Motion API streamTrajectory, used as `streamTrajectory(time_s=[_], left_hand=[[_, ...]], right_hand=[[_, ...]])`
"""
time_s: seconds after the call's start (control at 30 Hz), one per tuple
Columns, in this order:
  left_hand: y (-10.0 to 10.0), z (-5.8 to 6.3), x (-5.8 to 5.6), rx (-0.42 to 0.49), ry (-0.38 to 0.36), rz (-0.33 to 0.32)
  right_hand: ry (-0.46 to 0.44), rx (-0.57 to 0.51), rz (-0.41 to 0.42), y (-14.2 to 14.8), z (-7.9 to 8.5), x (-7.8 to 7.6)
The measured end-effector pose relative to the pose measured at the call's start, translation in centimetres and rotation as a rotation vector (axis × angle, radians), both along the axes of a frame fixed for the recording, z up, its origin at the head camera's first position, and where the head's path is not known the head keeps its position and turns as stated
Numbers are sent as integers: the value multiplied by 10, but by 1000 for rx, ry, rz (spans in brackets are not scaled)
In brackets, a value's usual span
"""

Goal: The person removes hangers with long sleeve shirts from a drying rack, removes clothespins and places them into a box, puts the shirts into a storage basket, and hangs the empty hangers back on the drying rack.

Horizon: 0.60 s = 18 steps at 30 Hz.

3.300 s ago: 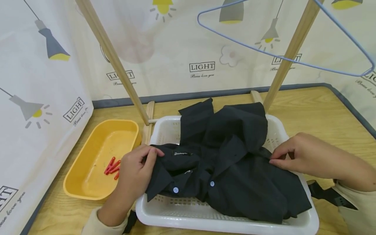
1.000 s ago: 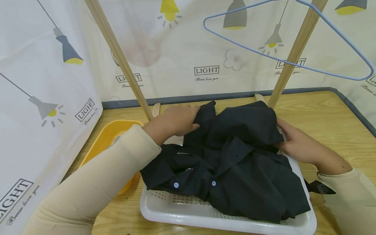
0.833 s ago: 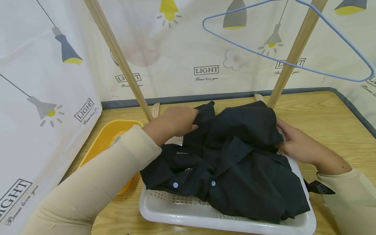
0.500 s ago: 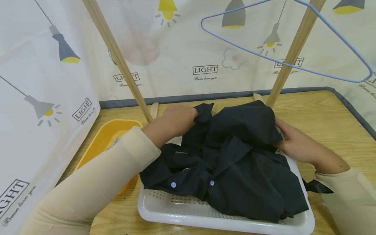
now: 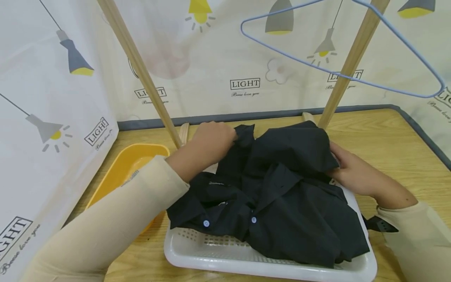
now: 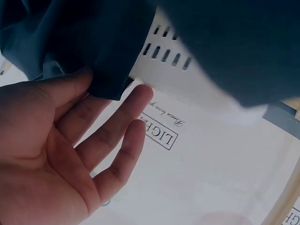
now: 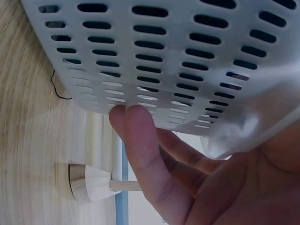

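A black shirt (image 5: 306,219) with pale blue buttons lies bunched in a white perforated basket (image 5: 267,268) in the head view. At the back left, my left hand (image 5: 211,143) pinches a corner of the cloth; in the left wrist view its thumb and forefinger meet at the dark fabric (image 6: 110,51), the other fingers spread away. My right hand (image 5: 359,172) grips the basket's right side, its fingers (image 7: 140,136) on the outer wall (image 7: 154,61) in the right wrist view. In the head view its fingertips vanish behind the shirt.
A yellow tray (image 5: 121,166) stands left, partly hidden by the left sleeve (image 5: 141,203). A blue hanger (image 5: 296,59) hangs at upper right between two wooden posts (image 5: 141,66). A printed backdrop (image 5: 218,51) rises behind the wooden table (image 5: 391,152).
The left hand has moved from the collar to the cloth at the back left and closed on it, lifting it slightly. The right hand has moved from the shirt to the basket's side.
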<state>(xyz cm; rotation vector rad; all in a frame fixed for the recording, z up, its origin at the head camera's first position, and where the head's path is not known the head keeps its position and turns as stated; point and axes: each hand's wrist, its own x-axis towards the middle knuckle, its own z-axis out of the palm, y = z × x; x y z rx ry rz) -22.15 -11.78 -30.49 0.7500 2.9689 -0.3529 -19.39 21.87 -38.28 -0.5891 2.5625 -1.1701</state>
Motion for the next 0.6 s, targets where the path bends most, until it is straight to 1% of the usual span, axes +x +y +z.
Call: streamTrajectory(time_s=[0.13,0.3,0.5,0.6], left_hand=[[-5,2,11,48,18,-17],[-8,3,27,92,60,-78],[-11,4,46,75,37,-109],[-15,3,55,82,48,-133]], right_hand=[[11,4,2,-2,0,0],[24,24,-6,-1,2,1],[8,12,-1,-1,1,1],[4,25,-2,0,0,1]])
